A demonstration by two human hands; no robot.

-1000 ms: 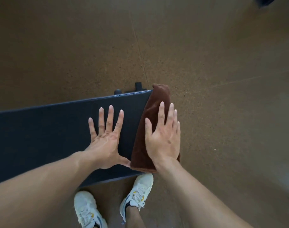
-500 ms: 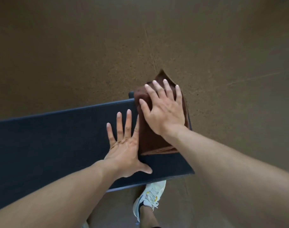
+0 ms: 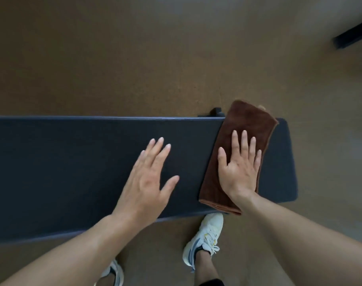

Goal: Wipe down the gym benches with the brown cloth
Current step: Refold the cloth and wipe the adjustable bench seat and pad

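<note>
A dark padded gym bench [image 3: 73, 172] runs across the view from the left edge to a rounded right end. A folded brown cloth [image 3: 248, 124] lies across the bench near that end, its far corner hanging past the back edge. My right hand [image 3: 239, 168] presses flat on the cloth with straight fingers. My left hand [image 3: 147, 180] rests flat on the bare bench pad to the left of the cloth, fingers spread, a hand's width away from it.
Brown speckled floor surrounds the bench. My white sneakers [image 3: 205, 240] stand just in front of the bench's near edge. A black part of the bench frame [image 3: 215, 112] shows behind the pad. A dark bar [image 3: 351, 36] lies at the far upper right.
My right hand has drawn the cloth back toward me and straightened it across the bench. My left hand has slid left, away from the cloth.
</note>
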